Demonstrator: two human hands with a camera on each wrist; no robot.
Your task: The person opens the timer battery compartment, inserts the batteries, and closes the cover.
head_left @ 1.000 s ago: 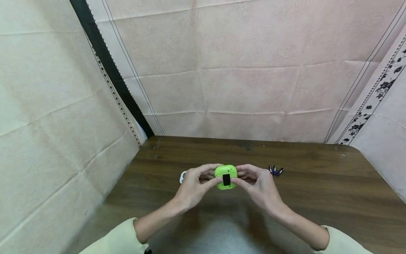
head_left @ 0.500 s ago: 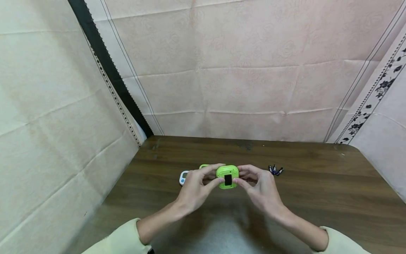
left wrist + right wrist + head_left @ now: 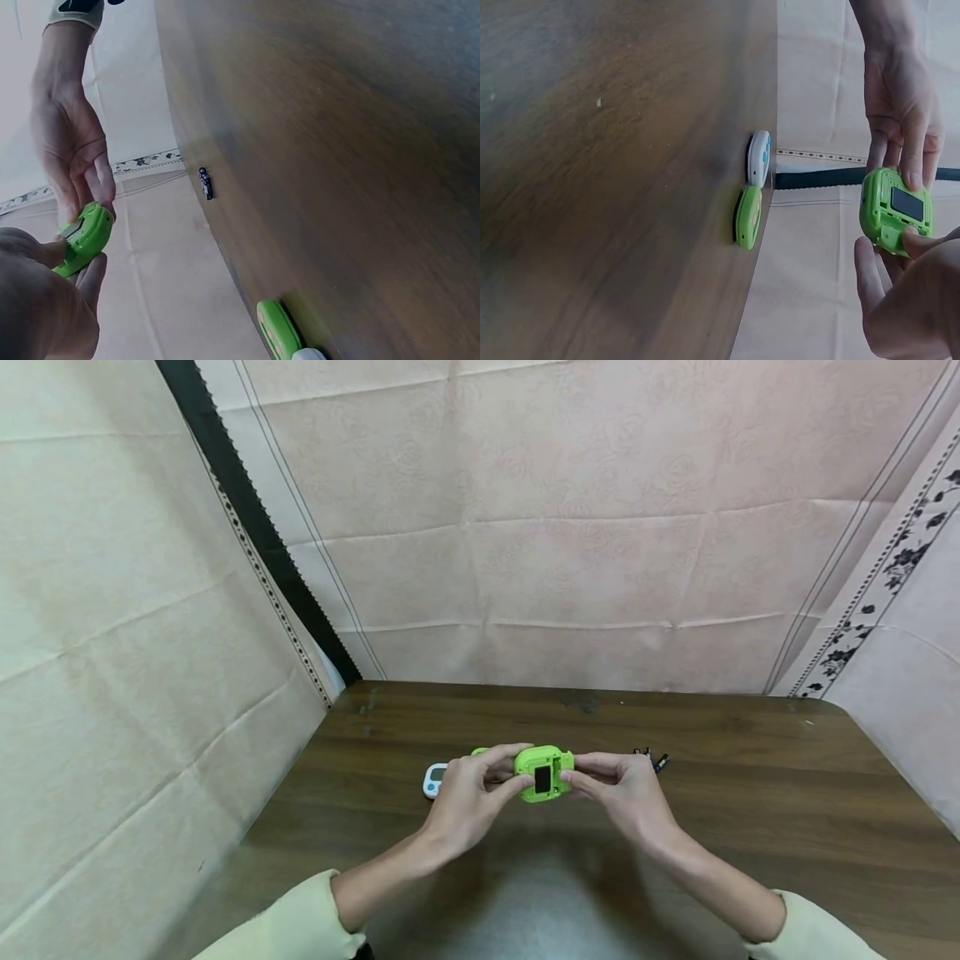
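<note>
Head view: pinching green device [image 3: 543,774] between left hand [image 3: 471,791] and right hand [image 3: 628,791], above the table [image 3: 735,793]. Might drop it, or its seemingly loose cover [image 3: 567,762], through too light a grip.

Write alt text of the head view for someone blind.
A person's left hand and right hand hold a green gadget with a black panel over a wooden table. A white gadget sits partly behind the left hand; small dark cylinders lie beyond the right.
</note>
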